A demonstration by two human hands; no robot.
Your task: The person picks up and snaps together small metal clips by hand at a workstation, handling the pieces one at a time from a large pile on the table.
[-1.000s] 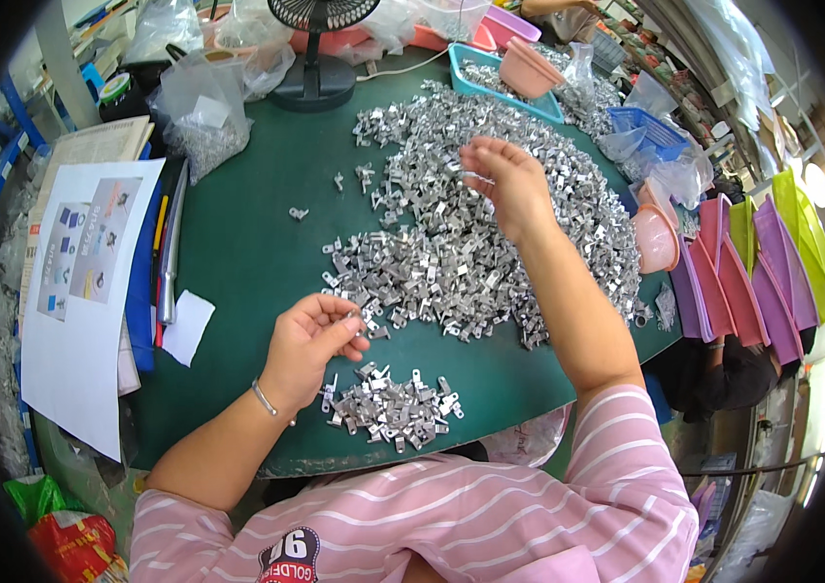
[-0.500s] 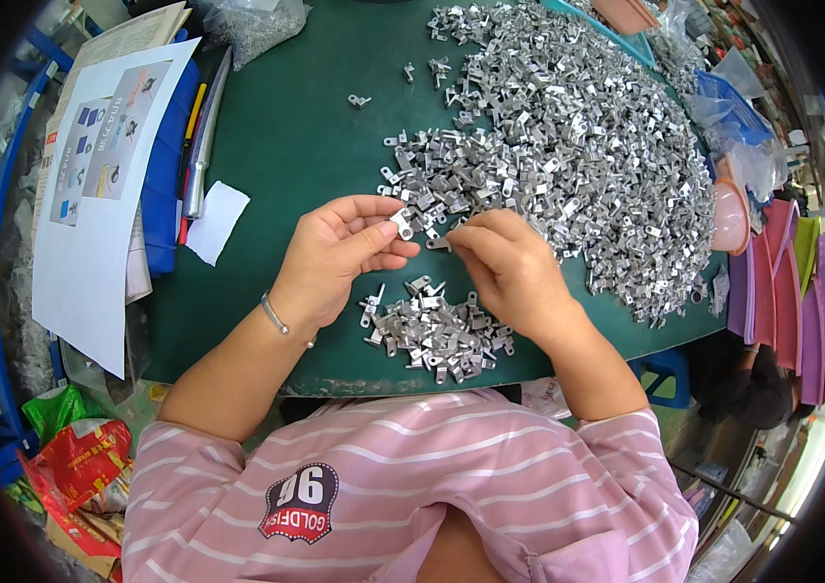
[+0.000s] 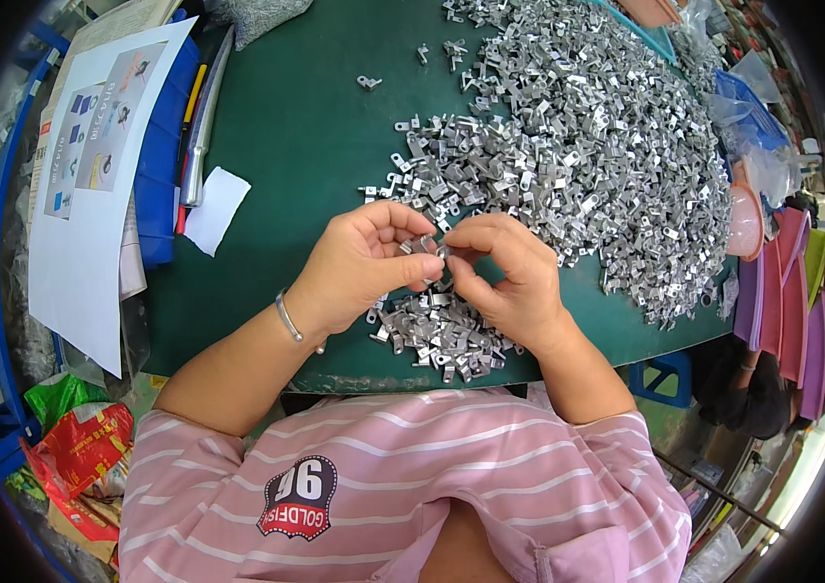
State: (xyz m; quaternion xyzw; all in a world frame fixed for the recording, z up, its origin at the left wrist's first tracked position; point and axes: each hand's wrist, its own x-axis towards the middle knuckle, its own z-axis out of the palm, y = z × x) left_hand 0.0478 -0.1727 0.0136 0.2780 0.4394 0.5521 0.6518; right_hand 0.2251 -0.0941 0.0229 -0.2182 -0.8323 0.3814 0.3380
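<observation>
Over the green table, my left hand (image 3: 359,260) is closed, pinching a small bent metal bracket (image 3: 420,247) between thumb and fingers. My right hand (image 3: 514,277) meets it from the other side, thumb and forefinger pinched on a small shiny metal piece (image 3: 443,252) right beside that bracket. Fingers partly cover both parts, so whether they are joined I cannot tell. Just below the hands lies a small heap of metal brackets (image 3: 446,340). A far larger pile of loose metal brackets (image 3: 597,146) spreads beyond and to the right.
Stray brackets (image 3: 368,84) lie on the green tabletop (image 3: 276,146). On the left are a blue bin (image 3: 160,165), a printed sheet (image 3: 92,204), pens and a torn paper scrap (image 3: 216,212). A pink bowl (image 3: 745,222) stands right; a blue stool (image 3: 661,379) is below.
My right hand has come left and brought its fingertips against the piece in my left hand. The left hand has turned slightly and shifted right and down.
</observation>
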